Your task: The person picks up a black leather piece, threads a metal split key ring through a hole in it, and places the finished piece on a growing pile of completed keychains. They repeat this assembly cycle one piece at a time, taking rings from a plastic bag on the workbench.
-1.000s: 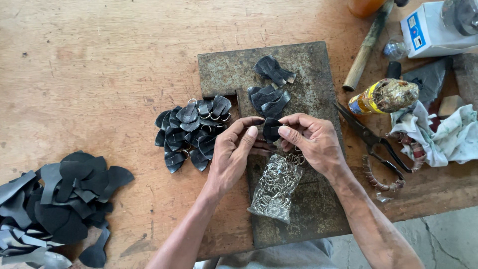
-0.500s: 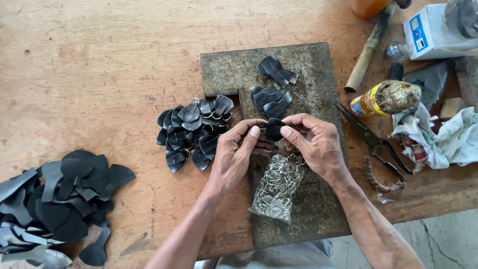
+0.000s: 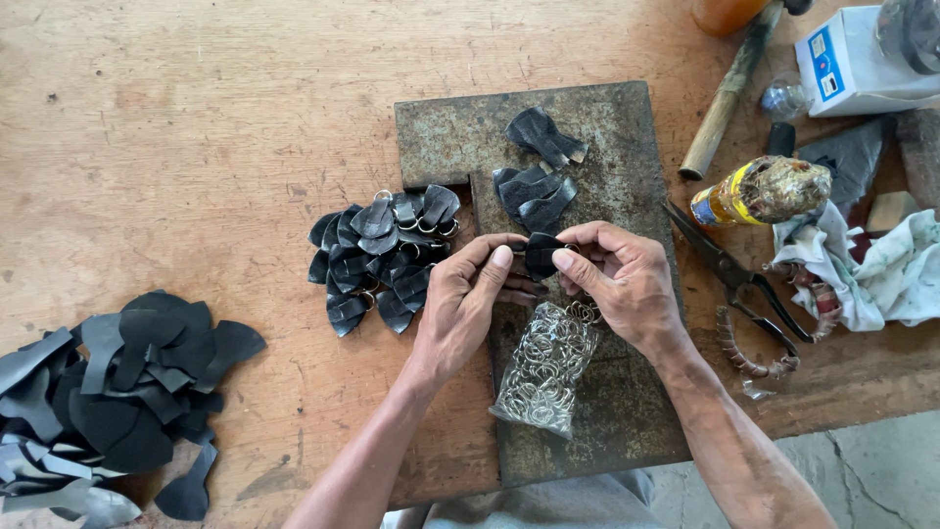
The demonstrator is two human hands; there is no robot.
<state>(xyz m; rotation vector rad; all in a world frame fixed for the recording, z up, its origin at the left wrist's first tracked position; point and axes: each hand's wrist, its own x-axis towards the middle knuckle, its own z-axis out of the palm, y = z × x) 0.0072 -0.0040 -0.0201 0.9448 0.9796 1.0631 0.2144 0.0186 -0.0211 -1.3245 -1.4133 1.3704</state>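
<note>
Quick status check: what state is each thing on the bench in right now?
Small black piece: pinched between both hands.
Left hand: closed on the piece.
Right hand: closed on the piece.
Bag of metal rings: open at the top, lying on the metal plate.
Scissors: blades shut, lying flat.
Hammer: lying untouched.

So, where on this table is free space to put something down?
The widest bare wood lies at the far left, above the scrap heap and left of the metal slab. A smaller patch sits between that heap and the pile of folded pieces. The right side is crowded: scissors, bottle, cloth, hammer.
</note>
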